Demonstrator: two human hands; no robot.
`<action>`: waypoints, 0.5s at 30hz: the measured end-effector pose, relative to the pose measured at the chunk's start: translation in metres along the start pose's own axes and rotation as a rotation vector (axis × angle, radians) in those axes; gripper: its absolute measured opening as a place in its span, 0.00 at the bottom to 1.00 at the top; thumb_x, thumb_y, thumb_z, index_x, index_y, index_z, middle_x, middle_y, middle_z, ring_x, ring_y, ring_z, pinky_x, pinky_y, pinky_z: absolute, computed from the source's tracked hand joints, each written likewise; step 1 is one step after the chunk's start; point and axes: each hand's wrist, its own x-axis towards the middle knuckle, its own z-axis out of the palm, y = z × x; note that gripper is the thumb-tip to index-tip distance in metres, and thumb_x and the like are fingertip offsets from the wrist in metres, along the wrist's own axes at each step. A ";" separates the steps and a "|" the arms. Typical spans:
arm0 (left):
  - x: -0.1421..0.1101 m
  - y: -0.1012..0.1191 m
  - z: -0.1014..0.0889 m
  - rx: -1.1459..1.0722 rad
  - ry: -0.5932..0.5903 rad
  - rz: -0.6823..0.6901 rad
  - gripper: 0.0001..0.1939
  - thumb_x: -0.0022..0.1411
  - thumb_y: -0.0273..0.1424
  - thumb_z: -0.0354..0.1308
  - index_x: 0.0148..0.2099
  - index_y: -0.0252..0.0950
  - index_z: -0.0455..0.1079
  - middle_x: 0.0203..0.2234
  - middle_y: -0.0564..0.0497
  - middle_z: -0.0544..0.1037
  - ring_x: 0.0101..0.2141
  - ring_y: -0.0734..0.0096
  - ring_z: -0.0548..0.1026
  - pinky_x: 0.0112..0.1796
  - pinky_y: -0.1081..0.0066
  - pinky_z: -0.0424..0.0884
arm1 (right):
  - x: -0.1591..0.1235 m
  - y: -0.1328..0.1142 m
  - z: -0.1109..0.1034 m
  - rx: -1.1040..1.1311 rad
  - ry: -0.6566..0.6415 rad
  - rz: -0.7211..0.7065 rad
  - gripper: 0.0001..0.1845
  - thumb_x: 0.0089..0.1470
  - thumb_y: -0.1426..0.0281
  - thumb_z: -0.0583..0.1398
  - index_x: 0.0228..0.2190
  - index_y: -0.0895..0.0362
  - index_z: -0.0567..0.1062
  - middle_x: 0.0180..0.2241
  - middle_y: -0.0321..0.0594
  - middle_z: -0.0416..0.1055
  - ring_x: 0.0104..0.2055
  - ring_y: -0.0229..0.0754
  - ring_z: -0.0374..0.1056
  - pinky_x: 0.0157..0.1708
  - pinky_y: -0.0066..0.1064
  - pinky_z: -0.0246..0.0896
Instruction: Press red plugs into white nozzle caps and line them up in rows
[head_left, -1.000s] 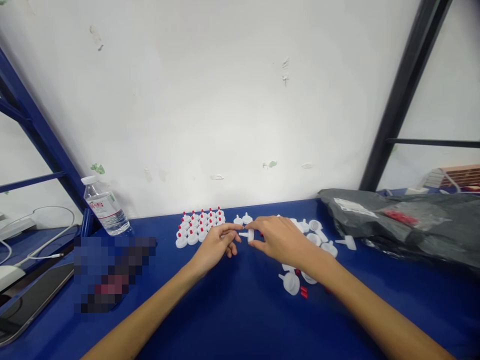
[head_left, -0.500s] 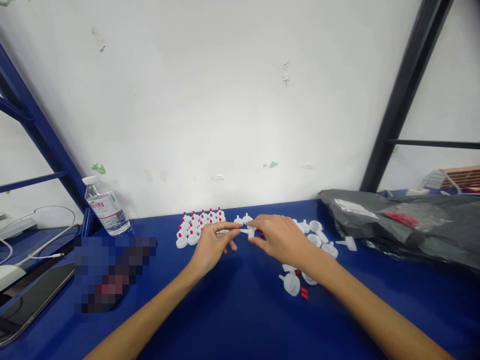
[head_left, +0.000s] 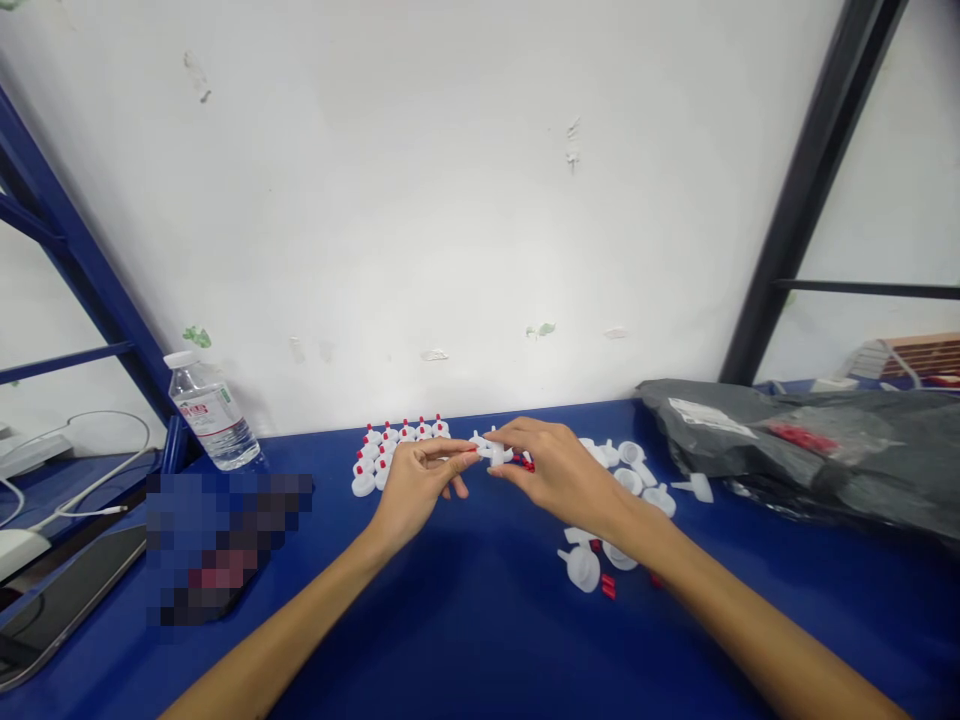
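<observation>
My right hand (head_left: 562,470) pinches a white nozzle cap (head_left: 496,456) by its wide base, with its thin spout pointing left. The closed fingertips of my left hand (head_left: 420,478) hold a small red tip cap (head_left: 472,450), mostly hidden, at the end of that spout. Whether the red piece sits fully on the spout I cannot tell. Left of my hands, white caps with red tips (head_left: 386,450) stand upright in rows. Loose white nozzle caps (head_left: 583,568) and small red tip caps (head_left: 608,586) lie scattered near my right forearm.
A water bottle (head_left: 214,415) stands at the left against the wall. A phone (head_left: 71,600) and a white cable (head_left: 82,510) lie at the left edge. On the right, a grey plastic bag (head_left: 720,440) rests on the blue table (head_left: 450,640).
My left hand has shifted slightly left and down. The white nozzle cap in my right hand has moved a little left and up, its spout still at my left fingertips.
</observation>
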 end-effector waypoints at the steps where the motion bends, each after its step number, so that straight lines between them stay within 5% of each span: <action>1: -0.001 0.001 0.000 0.002 -0.001 -0.003 0.13 0.57 0.38 0.67 0.40 0.34 0.80 0.20 0.51 0.78 0.19 0.72 0.75 0.20 0.75 0.64 | 0.000 0.000 0.000 0.014 0.006 -0.005 0.19 0.59 0.69 0.64 0.52 0.54 0.76 0.47 0.43 0.76 0.47 0.45 0.73 0.46 0.33 0.66; 15: -0.006 -0.007 0.006 -0.020 0.009 0.013 0.15 0.58 0.39 0.66 0.41 0.33 0.79 0.23 0.50 0.80 0.22 0.70 0.78 0.23 0.76 0.68 | -0.001 0.007 0.009 -0.006 0.034 -0.054 0.20 0.55 0.72 0.67 0.50 0.55 0.77 0.44 0.43 0.78 0.42 0.46 0.75 0.42 0.35 0.68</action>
